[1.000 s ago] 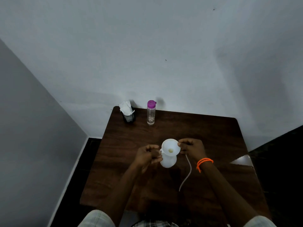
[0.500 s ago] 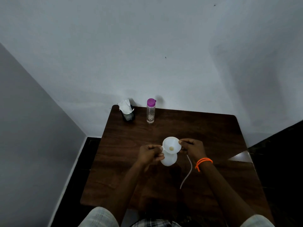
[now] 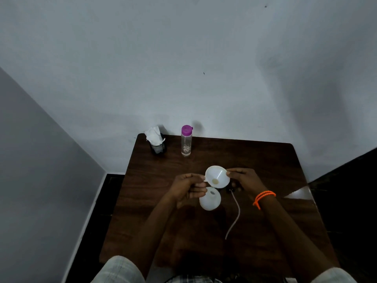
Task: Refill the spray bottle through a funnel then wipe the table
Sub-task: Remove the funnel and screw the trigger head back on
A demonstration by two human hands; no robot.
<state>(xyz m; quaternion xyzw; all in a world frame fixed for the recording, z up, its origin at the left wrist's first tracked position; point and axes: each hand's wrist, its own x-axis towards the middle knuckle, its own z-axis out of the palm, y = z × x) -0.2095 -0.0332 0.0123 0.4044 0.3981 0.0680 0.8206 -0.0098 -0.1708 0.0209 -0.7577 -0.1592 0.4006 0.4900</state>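
Since earlier we lifted the funnel [image 3: 216, 176] off the spray bottle [image 3: 210, 201], right hand [image 3: 245, 179] pinching its rim, left hand [image 3: 186, 187] curled round the bottle's neck, above the table [image 3: 265, 160].

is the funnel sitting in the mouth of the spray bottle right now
No: the funnel is held up between both hands, off to the far side of the white spray bottle, whose open mouth shows uncovered.

Both forearms are bare. An orange bracelet [image 3: 264, 197] — beaded cord, looped twice — is worn on the right wrist. Short sleeves of pale, faintly checked cloth are seen at the bottom edge — the left sleeve [image 3: 117, 269] and the right sleeve [image 3: 334, 276].
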